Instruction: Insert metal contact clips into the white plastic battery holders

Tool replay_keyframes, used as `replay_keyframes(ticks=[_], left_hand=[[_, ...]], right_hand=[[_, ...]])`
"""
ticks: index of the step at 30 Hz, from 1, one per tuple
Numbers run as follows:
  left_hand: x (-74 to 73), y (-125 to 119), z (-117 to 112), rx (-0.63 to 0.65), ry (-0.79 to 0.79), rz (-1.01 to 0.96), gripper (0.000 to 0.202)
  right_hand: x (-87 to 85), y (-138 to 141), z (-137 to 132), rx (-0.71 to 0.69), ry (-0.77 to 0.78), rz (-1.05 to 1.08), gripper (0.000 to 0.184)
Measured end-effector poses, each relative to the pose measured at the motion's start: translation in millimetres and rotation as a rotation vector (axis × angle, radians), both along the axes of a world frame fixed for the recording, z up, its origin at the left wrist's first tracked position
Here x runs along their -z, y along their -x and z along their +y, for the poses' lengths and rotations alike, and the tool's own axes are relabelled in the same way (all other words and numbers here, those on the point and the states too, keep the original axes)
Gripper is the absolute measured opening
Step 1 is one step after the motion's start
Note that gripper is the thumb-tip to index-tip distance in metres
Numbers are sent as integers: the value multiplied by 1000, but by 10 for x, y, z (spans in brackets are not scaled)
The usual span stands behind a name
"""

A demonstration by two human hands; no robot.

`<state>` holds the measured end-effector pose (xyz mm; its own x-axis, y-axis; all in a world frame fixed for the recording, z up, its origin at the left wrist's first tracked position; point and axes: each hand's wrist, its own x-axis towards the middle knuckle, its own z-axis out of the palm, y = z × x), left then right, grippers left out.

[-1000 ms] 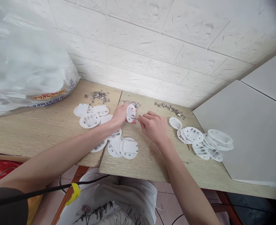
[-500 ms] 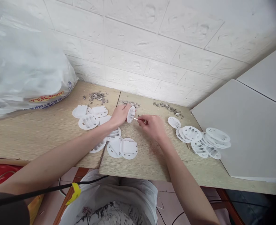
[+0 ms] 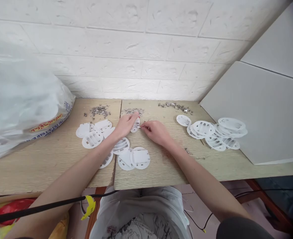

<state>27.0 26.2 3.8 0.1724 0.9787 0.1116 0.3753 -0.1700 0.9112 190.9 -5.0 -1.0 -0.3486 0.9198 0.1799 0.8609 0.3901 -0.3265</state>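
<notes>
My left hand (image 3: 125,124) is closed on a round white plastic disc (image 3: 135,125), held on edge above the wooden table (image 3: 49,156). My right hand (image 3: 155,131) is pinched on a small thin metal piece (image 3: 141,126) whose tip meets the disc. Several more white discs (image 3: 133,158) lie just in front of my hands, and others (image 3: 93,139) lie to the left under my left forearm. A heap of small metal pieces (image 3: 133,111) lies just behind my hands.
A pile of white discs (image 3: 217,136) sits at the right against a grey panel (image 3: 260,109). Two more heaps of metal bits (image 3: 99,110) (image 3: 175,107) lie by the white brick wall. A big plastic bag (image 3: 19,99) fills the left. A black cable (image 3: 36,209) with yellow tape crosses below.
The camera has swung and dipped, so the table looks squarer. My hands have stayed together, the disc turned more edge-on and lower toward the table, with the metal piece still at it.
</notes>
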Motion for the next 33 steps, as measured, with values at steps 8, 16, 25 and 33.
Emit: replay_keyframes(ticks=[8,16,25,33], left_hand=[[-15,14,16,57,-71,222,27],[-7,-7,-4,47,-105,268,27],[-11,-3,-9,115,63,252,42],[-30,20,-19,148,86,307,49]], right_hand=[[-9,-28,41,19,-11,106,28],[2,16,8,63,-42,56,28],[-14,124,-81,154,-87,-70,28],[-71,156,-118,207,-89,-120,31]])
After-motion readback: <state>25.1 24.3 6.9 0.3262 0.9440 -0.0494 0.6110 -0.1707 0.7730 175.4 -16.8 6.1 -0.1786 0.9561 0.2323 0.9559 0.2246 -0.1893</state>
